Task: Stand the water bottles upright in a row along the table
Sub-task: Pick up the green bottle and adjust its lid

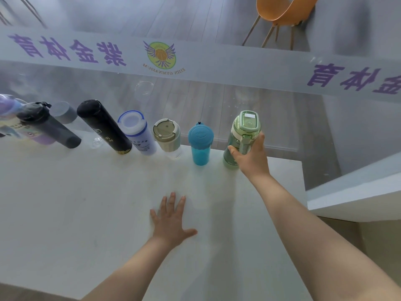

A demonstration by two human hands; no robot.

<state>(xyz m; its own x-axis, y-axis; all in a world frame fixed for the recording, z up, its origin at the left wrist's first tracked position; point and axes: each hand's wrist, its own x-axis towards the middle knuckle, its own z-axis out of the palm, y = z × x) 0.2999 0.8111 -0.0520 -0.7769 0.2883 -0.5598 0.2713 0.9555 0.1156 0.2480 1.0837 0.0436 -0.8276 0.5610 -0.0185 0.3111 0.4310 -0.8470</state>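
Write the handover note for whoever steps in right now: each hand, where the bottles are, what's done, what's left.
Right hand: gripping the green bottle, upright at the row's right end.
Left hand: flat on the table, open, holding nothing.
Standing along the far edge: blue bottle, beige-lidded cup, white bottle, black flask, dark bottle, more at far left, blurred.
Left: release the green bottle; no bottle is seen lying down.

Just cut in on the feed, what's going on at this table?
A person is lining up water bottles along the far edge of the white table. The right hand grips the green bottle at the row's right end, beside the blue bottle. The left hand rests flat and empty on the table.
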